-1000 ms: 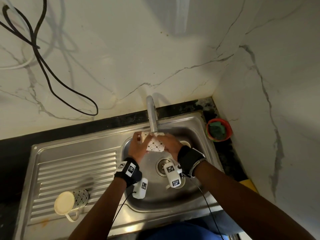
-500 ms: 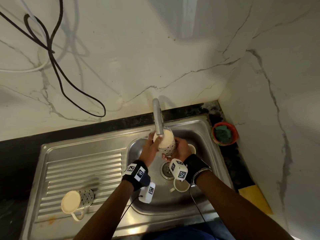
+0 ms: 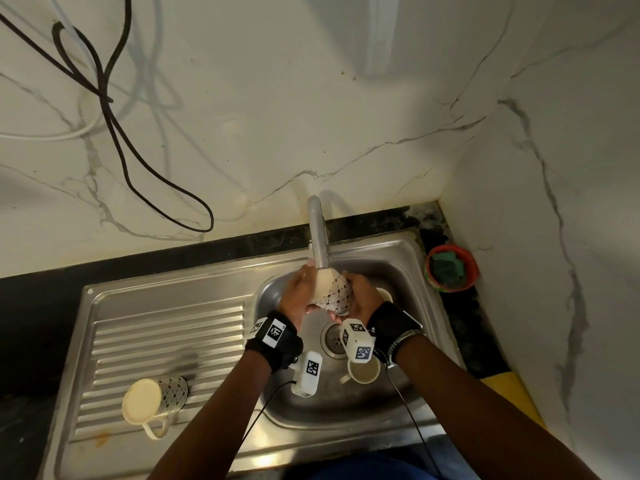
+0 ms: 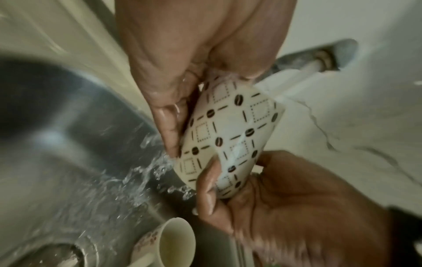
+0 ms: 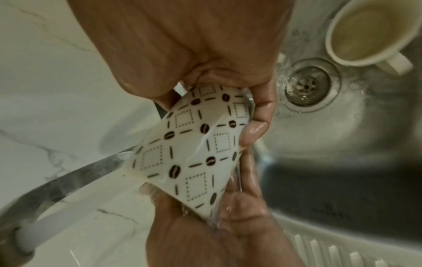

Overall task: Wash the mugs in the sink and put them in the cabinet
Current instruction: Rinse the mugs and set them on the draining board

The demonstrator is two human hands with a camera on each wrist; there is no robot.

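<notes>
A cream mug with a brown bean-and-diamond pattern point(image 3: 335, 289) point(image 4: 230, 133) point(image 5: 194, 155) is tilted under the running tap point(image 3: 318, 233) point(image 5: 68, 182), above the steel sink point(image 3: 398, 268). My left hand point(image 3: 300, 289) point(image 4: 180, 101) grips its left side and my right hand point(image 3: 361, 296) point(image 5: 253, 115) grips its right side; water runs over the mug and fingers. A plain cream mug point(image 3: 363, 373) point(image 5: 363, 30) stands in the basin near the drain point(image 3: 334, 339). Another mug's rim point(image 3: 385, 294) peeks out behind my right hand. A patterned mug point(image 3: 154, 399) lies on the drainboard.
A red bowl holding a green scrubber point(image 3: 451, 268) sits on the dark counter right of the sink. A yellow item point(image 3: 512, 393) lies at the counter's right edge. A black cable point(image 3: 114, 126) hangs on the marble wall. The ribbed drainboard point(image 3: 166, 334) extends left.
Both hands have turned the mug under the tap: it lay sideways a second ago, then faced mouth-up, and now tilts with its pattern to the right.
</notes>
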